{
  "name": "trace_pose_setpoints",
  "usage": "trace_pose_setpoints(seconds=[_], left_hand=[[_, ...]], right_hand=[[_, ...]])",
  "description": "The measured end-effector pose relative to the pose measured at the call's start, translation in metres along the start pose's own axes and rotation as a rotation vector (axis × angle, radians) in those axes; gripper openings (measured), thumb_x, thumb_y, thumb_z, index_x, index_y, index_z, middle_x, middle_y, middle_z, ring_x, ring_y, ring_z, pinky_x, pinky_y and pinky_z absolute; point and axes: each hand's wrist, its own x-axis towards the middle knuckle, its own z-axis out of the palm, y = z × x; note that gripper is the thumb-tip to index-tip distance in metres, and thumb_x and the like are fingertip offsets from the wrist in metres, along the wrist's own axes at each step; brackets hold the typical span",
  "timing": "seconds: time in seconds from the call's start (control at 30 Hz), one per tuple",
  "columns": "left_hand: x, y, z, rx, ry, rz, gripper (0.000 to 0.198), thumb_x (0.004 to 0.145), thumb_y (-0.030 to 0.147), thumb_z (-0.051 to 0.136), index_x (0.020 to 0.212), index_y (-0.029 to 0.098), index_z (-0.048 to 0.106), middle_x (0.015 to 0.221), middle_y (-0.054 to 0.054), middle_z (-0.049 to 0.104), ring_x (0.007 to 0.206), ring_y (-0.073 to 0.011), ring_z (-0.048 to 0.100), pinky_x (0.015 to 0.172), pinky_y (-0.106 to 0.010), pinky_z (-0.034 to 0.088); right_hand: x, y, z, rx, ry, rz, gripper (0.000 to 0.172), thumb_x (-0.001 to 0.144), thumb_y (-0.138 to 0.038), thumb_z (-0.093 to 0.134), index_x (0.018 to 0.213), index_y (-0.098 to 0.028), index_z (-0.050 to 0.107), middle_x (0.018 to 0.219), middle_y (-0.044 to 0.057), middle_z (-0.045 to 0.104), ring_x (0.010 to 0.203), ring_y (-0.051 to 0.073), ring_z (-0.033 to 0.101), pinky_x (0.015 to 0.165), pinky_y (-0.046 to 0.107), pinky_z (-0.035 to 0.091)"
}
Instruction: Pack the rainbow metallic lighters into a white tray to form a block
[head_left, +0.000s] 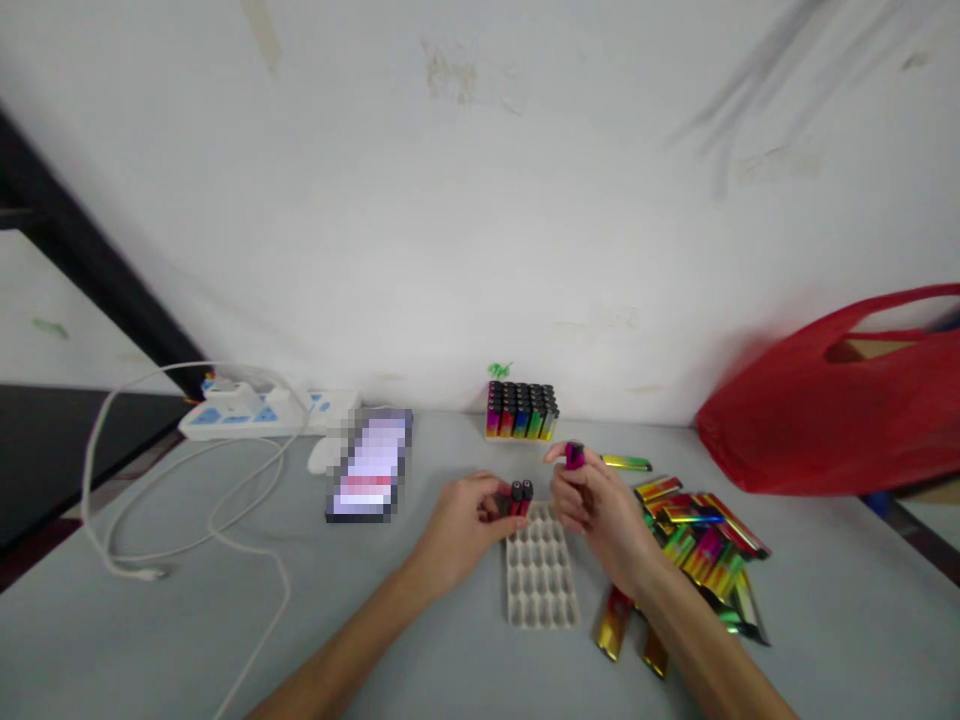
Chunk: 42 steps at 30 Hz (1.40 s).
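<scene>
A pale tray [541, 575] with rows of small pockets lies on the grey table. Two red lighters [520, 497] with black tops stand upright in its far left corner. My left hand [469, 515] curls around the left one, thumb in front and fingers behind; the exact contact is partly hidden. Above the tray's right side, my right hand [596, 500] is closed on a purple lighter [574, 456], top end upward. Just right of that hand lies a loose pile of shiny multicoloured lighters [705, 550].
A filled block of upright lighters [521, 412] stands against the wall. To the left are a phone [371, 465], a power strip [270, 410] and a looping white cable [281, 570]. At the right sits a red bag [832, 400].
</scene>
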Motion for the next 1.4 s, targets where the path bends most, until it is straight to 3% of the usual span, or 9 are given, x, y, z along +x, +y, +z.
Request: trace_pose_setpoints(seconds=[0.1,0.2,0.3,0.53,0.83,1.07,1.23,1.4], left_hand=[[-0.001,-0.001,0.000,-0.005,0.009,-0.001,0.037,0.076,0.040,0.090,0.068,0.018,0.062,0.075,0.002,0.059,0.069,-0.0162,0.057,0.063,-0.027,0.045],[-0.001,-0.001,0.001,-0.017,0.004,-0.002,0.039,0.078,0.042,0.090,0.068,0.019,0.060,0.077,0.002,0.061,0.069,-0.0161,0.058,0.062,-0.026,0.045],[-0.002,-0.002,0.000,-0.025,-0.008,-0.001,0.038,0.079,0.044,0.089,0.071,0.019,0.063,0.080,0.001,0.062,0.068,-0.0159,0.059,0.061,-0.026,0.046],[0.000,0.000,-0.001,-0.023,-0.035,-0.010,0.034,0.080,0.045,0.086,0.076,0.018,0.066,0.078,0.002,0.060,0.065,-0.0162,0.060,0.061,-0.027,0.049],[-0.001,0.002,-0.003,-0.028,-0.047,-0.037,0.034,0.079,0.047,0.085,0.078,0.019,0.066,0.075,0.003,0.061,0.056,-0.0151,0.060,0.057,-0.028,0.051],[-0.001,-0.001,-0.001,-0.057,-0.061,-0.067,0.042,0.078,0.044,0.087,0.107,0.017,0.072,0.065,0.006,0.063,0.056,-0.0172,0.062,0.059,-0.029,0.053],[0.000,-0.003,-0.002,-0.047,-0.060,-0.070,0.035,0.077,0.046,0.087,0.088,0.020,0.067,0.065,0.005,0.062,0.055,-0.0165,0.062,0.057,-0.028,0.052],[0.001,-0.005,-0.002,-0.037,-0.062,-0.062,0.037,0.076,0.048,0.087,0.081,0.020,0.063,0.067,0.005,0.061,0.056,-0.0166,0.062,0.057,-0.028,0.052]], right_hand=[[-0.002,0.007,-0.005,0.062,-0.039,0.110,0.046,0.081,-0.056,0.085,0.072,-0.023,0.054,0.060,-0.013,0.020,0.052,0.008,0.007,0.043,0.022,0.010],[-0.004,0.012,-0.006,0.058,-0.108,0.139,0.065,0.086,-0.072,0.073,0.060,-0.026,0.036,0.055,-0.013,0.017,0.049,0.008,0.006,0.042,0.024,0.007],[-0.006,0.016,-0.003,0.029,-0.092,0.139,0.065,0.087,-0.071,0.068,0.057,-0.027,0.031,0.051,-0.013,0.015,0.046,0.007,0.006,0.041,0.025,0.007],[-0.012,0.022,0.001,-0.048,0.030,0.090,0.053,0.091,-0.063,0.061,0.061,-0.027,0.036,0.052,-0.011,0.018,0.045,0.009,0.011,0.041,0.023,0.010],[-0.012,0.022,0.006,-0.049,-0.039,0.145,0.071,0.080,-0.087,0.066,0.061,-0.026,0.038,0.053,-0.012,0.019,0.046,0.007,0.010,0.043,0.023,0.009],[-0.009,0.022,0.003,-0.046,-0.066,0.166,0.069,0.077,-0.087,0.066,0.061,-0.026,0.038,0.053,-0.013,0.018,0.046,0.007,0.010,0.042,0.023,0.007],[-0.010,0.025,0.002,-0.086,-0.027,0.128,0.062,0.083,-0.080,0.061,0.061,-0.027,0.037,0.053,-0.012,0.018,0.046,0.008,0.010,0.042,0.025,0.008],[-0.014,0.028,0.003,-0.121,0.036,0.063,0.058,0.090,-0.075,0.060,0.066,-0.027,0.037,0.055,-0.011,0.021,0.048,0.009,0.013,0.044,0.025,0.009]])
